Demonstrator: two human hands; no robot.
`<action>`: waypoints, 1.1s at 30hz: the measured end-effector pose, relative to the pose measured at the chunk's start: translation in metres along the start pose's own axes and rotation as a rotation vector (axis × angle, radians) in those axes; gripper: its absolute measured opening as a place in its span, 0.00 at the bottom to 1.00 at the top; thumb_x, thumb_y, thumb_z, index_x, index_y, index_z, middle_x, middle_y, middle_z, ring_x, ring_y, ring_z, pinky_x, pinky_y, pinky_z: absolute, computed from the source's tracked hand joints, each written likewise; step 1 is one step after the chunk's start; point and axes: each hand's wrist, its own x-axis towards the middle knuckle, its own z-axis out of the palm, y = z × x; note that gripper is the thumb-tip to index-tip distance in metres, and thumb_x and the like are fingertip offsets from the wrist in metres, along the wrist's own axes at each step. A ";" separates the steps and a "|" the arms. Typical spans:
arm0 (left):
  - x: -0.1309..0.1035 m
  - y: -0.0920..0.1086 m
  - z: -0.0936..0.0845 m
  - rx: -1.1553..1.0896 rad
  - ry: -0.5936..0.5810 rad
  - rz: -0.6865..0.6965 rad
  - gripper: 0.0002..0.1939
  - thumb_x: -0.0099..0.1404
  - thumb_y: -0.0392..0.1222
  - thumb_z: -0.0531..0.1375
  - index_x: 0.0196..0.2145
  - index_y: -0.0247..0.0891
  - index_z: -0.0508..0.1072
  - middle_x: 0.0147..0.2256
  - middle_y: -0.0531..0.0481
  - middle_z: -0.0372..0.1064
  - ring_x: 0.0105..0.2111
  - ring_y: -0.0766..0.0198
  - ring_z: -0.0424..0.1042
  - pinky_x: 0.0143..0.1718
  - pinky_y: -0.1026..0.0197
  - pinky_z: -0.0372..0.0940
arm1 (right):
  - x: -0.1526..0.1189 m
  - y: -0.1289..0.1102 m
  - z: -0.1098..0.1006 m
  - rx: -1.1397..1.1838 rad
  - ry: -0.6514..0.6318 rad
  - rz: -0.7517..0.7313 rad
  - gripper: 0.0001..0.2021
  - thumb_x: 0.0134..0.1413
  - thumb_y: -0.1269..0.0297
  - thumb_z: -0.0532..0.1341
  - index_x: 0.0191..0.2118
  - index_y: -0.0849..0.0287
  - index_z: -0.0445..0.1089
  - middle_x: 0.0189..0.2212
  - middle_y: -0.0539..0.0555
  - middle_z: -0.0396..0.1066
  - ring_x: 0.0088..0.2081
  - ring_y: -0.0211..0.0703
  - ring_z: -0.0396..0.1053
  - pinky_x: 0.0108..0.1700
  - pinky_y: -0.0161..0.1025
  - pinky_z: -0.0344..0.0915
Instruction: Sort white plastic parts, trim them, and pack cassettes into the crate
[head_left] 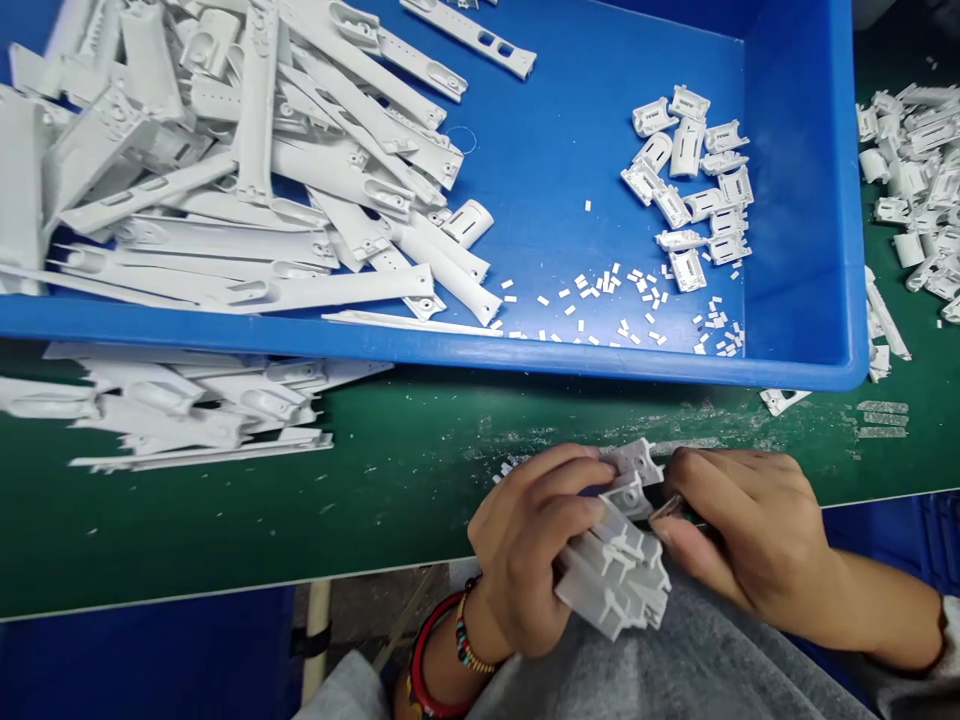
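Note:
My left hand (529,540) is wrapped round a bundle of white plastic parts (619,580), held just over the table's front edge. Their ends face right and toward me, and one part (636,462) sticks out at the top. Close on the right, my right hand (757,530) is closed, thumb and forefinger pinching a small tool with a dark part and a metallic edge (667,508). The tool is at the upper parts of the bundle; fingers hide most of it, so its kind and exact contact do not show.
A blue bin (814,372) stands on the green table (390,500). Inside are long white plastic pieces (360,190), short white parts (686,150) and tiny white chips (600,285). More white pieces lie before the bin (202,405) and in a pile at right (926,180).

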 end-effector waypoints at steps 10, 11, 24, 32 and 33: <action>-0.003 -0.002 -0.002 -0.061 -0.010 -0.029 0.12 0.63 0.33 0.64 0.42 0.37 0.66 0.38 0.43 0.78 0.43 0.57 0.77 0.43 0.58 0.76 | -0.006 0.009 -0.014 -0.109 0.077 0.036 0.11 0.65 0.74 0.54 0.48 0.62 0.70 0.34 0.57 0.73 0.35 0.42 0.72 0.37 0.35 0.69; -0.003 -0.002 -0.002 -0.056 -0.015 -0.029 0.11 0.63 0.34 0.63 0.41 0.37 0.66 0.37 0.44 0.78 0.43 0.57 0.78 0.42 0.58 0.76 | -0.006 0.009 -0.012 -0.117 0.073 0.026 0.12 0.64 0.75 0.55 0.49 0.62 0.71 0.34 0.57 0.73 0.34 0.41 0.72 0.36 0.35 0.69; -0.010 0.004 -0.004 -0.079 -0.002 -0.121 0.14 0.64 0.34 0.64 0.45 0.41 0.66 0.42 0.47 0.78 0.45 0.56 0.77 0.43 0.54 0.76 | -0.007 0.004 -0.008 -0.240 0.135 0.009 0.17 0.61 0.78 0.57 0.50 0.54 0.74 0.31 0.54 0.73 0.30 0.40 0.70 0.33 0.37 0.66; -0.010 0.002 -0.005 -0.105 0.008 -0.124 0.12 0.65 0.35 0.64 0.44 0.40 0.66 0.41 0.47 0.78 0.44 0.55 0.77 0.42 0.52 0.77 | -0.008 0.003 -0.010 -0.216 0.169 0.046 0.19 0.59 0.79 0.58 0.50 0.52 0.75 0.32 0.54 0.72 0.31 0.42 0.70 0.33 0.38 0.66; -0.010 0.002 -0.005 -0.104 0.011 -0.121 0.12 0.65 0.34 0.63 0.44 0.40 0.66 0.40 0.47 0.78 0.44 0.55 0.77 0.42 0.53 0.77 | -0.009 0.004 -0.011 -0.208 0.166 0.050 0.19 0.59 0.79 0.58 0.50 0.51 0.75 0.33 0.54 0.72 0.32 0.42 0.70 0.34 0.38 0.66</action>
